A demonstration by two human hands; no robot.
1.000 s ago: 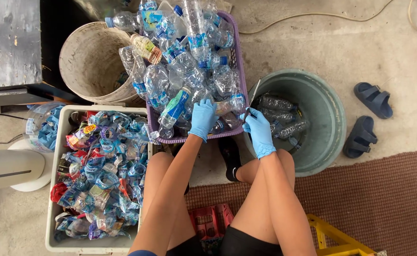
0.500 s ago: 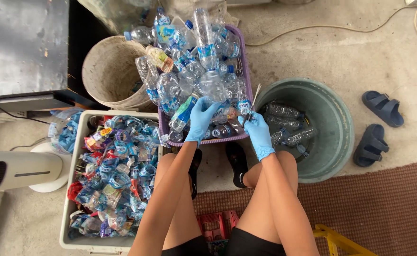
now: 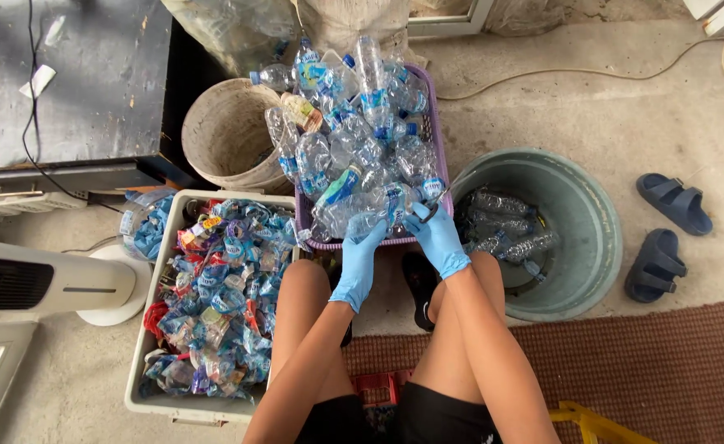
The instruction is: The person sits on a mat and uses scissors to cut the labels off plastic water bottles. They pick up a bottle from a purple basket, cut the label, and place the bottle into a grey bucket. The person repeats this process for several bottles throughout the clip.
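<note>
I sit with both hands in blue gloves at the near edge of a purple basket (image 3: 442, 123) piled with clear plastic bottles. My left hand (image 3: 360, 256) closes around the left end of one clear plastic bottle (image 3: 381, 218) with a blue label. My right hand (image 3: 438, 238) grips the same bottle's right end. Something small and dark shows at its fingertips, and what it is cannot be told. The bottle lies over the basket's front rim, just above my knees.
A white crate (image 3: 150, 329) full of torn labels stands on my left and a green tub (image 3: 592, 238) with several bare bottles on my right. A beige bucket (image 3: 222, 136), a black cabinet (image 3: 66, 82), a white fan (image 3: 41, 284), blue sandals (image 3: 662, 234) and a brown mat (image 3: 666, 370) surround me.
Both hands stayed at the basket's front edge and drew closer together on one bottle. The view has drifted slightly, so everything sits lower and further right in the picture.
</note>
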